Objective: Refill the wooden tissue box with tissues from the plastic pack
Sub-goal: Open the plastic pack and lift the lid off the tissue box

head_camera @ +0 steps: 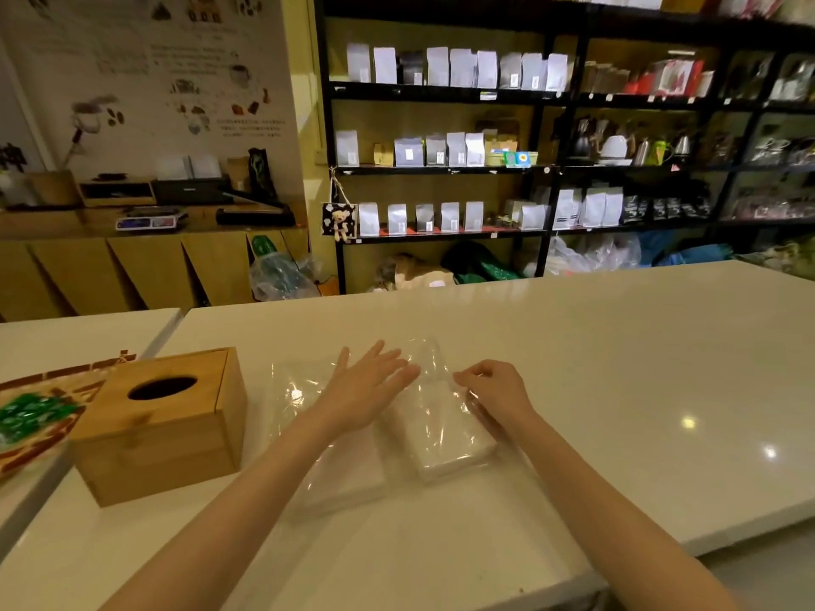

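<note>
Surface: glossy white surface (pixel 573 346), shop shelves behind.
Box: square wooden tissue box (pixel 163 427), oval slot, at left.
Pack: clear plastic pack of white tissues (pixel 441 429), centre.
Left hand (pixel 368 390): flat, fingers spread, above the pack.
Right hand (pixel 494 390): pinching the pack's plastic.

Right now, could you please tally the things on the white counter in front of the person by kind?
Wooden tissue box: 1
Clear plastic tissue packs: 2
Printed wrapper with green pattern, at the left edge: 1
Total: 4
</note>
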`<state>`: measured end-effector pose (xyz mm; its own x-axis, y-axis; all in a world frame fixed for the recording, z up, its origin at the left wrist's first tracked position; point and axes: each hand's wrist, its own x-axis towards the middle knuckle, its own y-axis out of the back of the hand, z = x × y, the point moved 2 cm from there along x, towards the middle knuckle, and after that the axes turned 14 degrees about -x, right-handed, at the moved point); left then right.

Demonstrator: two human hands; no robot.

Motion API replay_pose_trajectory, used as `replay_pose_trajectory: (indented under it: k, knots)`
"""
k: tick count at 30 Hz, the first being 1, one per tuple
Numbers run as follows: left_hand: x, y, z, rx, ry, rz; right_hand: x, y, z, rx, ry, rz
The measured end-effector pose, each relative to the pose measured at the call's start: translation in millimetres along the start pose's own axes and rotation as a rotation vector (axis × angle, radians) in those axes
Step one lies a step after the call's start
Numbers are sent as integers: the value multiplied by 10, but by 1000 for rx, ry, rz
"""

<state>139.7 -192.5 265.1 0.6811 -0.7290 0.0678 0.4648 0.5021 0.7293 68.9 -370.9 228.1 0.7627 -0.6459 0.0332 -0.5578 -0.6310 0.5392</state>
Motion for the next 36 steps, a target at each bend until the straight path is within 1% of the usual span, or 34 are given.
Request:
replay_pose_trajectory:
  k: [2,4,7,9,10,11,14,19,21,23,25,27,29,32,33,34,36]
  knots:
    - [125,-78,67,-81,3,-53,25,-33,23,-48,13,28]
    - [208,-143,98,-155,24,-67,51,-50,53,-103,21,51]
    - [311,-231,-15,-246,110,-93,73,-46,67,-104,30,76]
    - [333,-234,-110,-440,225,-69,80,-36,65,-76,34,78]
    - [342,-242,-149,-535,255,-59,87,-33,70,-59,33,73]
    - [350,-249,-177,-581,263,-58,94,-34,82,-40,28,66]
    - [379,-272,-214,-598,260,-73,115,-39,103,-45,29,65]
    - [390,-270,-228,-666,299,-96,97,-28,50,-48,90,126]
    - [407,-281,-258,-690,302,-91,38,6,9,16,120,150]
    - [405,-293,-255,-715,299,-91,-34,48,-37,150,158,143]
    - [390,-285,-222,-683,257,-86,-83,100,-77,208,208,117]
    - [356,-185,-171,-525,156,-52,-106,157,-86,230,220,91]
    - [300,24,-147,-367,85,-16,-116,209,-61,244,190,86]
    - [191,389,-189,-184,82,-82,-136,272,-42,237,137,44]
    - [135,480,-195,-173,86,-108,-137,285,-59,207,128,28]
    - [84,537,-202,-188,82,-122,-141,297,-95,121,128,22]
    - [-16,577,-184,-220,48,-112,-155,289,-238,-234,195,60]
